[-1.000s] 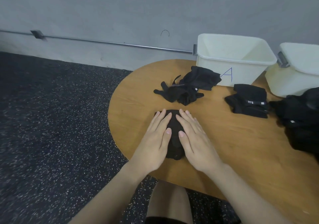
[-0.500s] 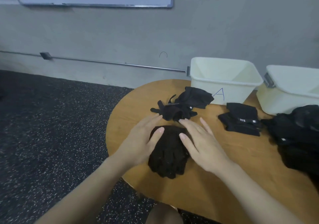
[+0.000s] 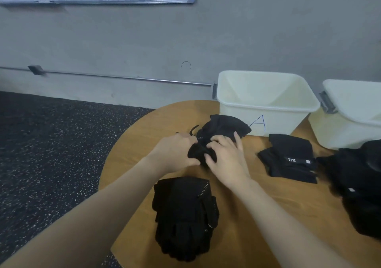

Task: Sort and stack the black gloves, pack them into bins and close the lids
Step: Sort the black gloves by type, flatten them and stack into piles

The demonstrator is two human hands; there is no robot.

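While both hands (image 3: 175, 154) (image 3: 228, 160) grip loose gloves (image 3: 222, 127), bin A (image 3: 266, 102) holds nothing visible.

gloves (image 3: 185, 216) black | bins (image 3: 266, 102) cream-white | table (image 3: 257, 216) tan wood

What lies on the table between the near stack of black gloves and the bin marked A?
In the head view, the loose glove pile, gripped by the left hand and right hand.
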